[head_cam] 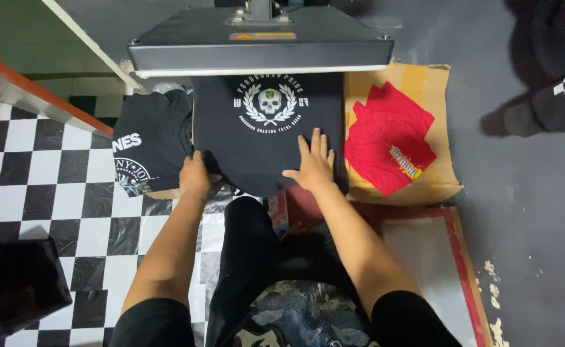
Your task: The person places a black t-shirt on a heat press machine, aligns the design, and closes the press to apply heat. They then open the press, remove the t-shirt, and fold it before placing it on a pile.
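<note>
- Left hand (194, 175) grips the near-left hem of the black printed shirt (266, 135), at seven o'clock on the lower platen; a hard tug could skew the print.
- Right hand (313, 162) lies flat and open at five o'clock, smoothing; any crease left would likely get pressed in.
- The raised heat plate (260, 45) hangs at twelve o'clock, a burn risk for fingers.

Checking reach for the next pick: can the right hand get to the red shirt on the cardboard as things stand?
Probably yes. The right hand lies flat on the black shirt, and the red shirt sits just beside it on the cardboard, uncovered, outside the raised press plate. Nothing lies between them.
</note>
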